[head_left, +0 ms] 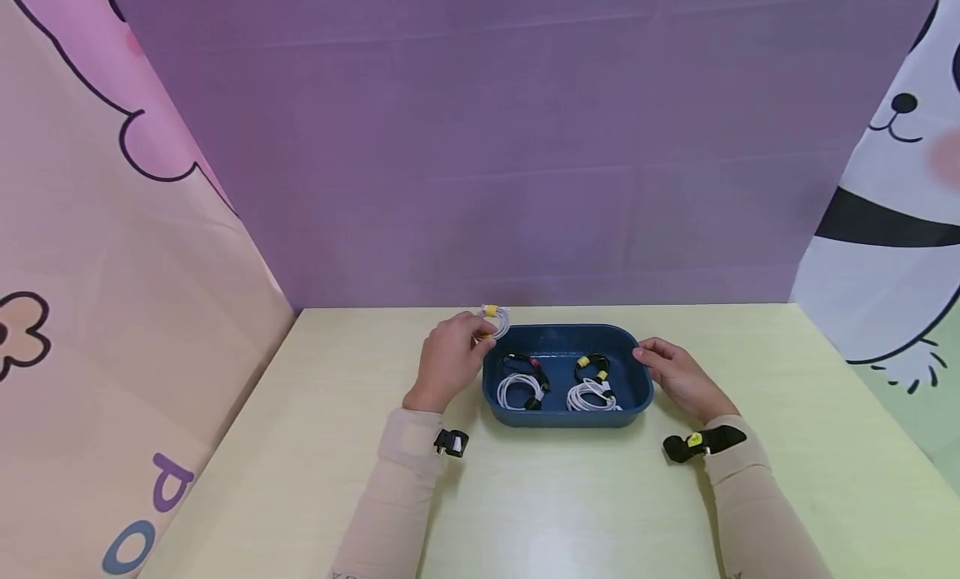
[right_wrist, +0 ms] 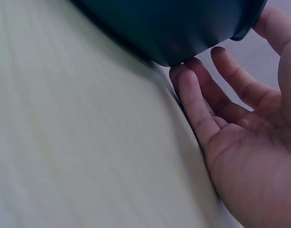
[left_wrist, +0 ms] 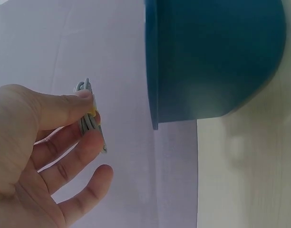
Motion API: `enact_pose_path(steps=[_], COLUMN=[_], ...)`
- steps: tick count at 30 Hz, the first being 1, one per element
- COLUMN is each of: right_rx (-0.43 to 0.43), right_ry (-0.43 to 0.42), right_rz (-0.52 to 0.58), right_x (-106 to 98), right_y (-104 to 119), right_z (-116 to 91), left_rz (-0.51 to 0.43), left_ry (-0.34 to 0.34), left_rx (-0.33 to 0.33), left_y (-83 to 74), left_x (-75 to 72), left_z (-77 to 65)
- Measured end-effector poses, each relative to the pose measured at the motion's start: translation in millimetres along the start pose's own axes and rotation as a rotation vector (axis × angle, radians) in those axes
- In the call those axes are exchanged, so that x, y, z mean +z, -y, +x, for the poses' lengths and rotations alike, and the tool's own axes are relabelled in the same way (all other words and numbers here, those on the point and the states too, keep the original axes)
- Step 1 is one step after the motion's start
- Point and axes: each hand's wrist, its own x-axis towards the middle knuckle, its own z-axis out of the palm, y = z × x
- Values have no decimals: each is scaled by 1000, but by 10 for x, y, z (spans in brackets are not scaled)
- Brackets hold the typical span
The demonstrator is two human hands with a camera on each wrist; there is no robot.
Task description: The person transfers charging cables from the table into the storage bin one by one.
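My left hand (head_left: pixel 452 354) pinches a coiled white cable (head_left: pixel 497 322) with a yellow tie between thumb and fingers. That coil is raised beside the back left corner of a dark blue plastic bin (head_left: pixel 567 419), and in the left wrist view the cable (left_wrist: pixel 91 121) is apart from the bin wall. At the bin's right end, my right hand (head_left: pixel 678 377) holds the rim with the thumb, the other fingers (right_wrist: pixel 193 95) against the outer side low down. Inside the bin lie a white coil (head_left: pixel 519 391) at left and another white coil (head_left: pixel 591 396) at right.
Behind the white coils in the bin are black cables, one with a red part (head_left: pixel 535 362) and one with yellow ties (head_left: pixel 582 362). The bin stands on a pale wooden table (head_left: pixel 555 504). A purple cloth backdrop (head_left: pixel 525 146) rises at the table's far edge, with printed cloths at both sides.
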Motion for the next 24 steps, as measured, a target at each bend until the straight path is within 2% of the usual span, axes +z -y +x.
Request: enact_pose_path(steps=[24], right_rx=[32], right_ry=[-7], right_rz=[14], right_x=[-16], right_y=[-39], right_z=[37], left_rz=[1], left_ry=[12], left_rx=[37], left_y=[-79], left_x=[76], left_z=[-6])
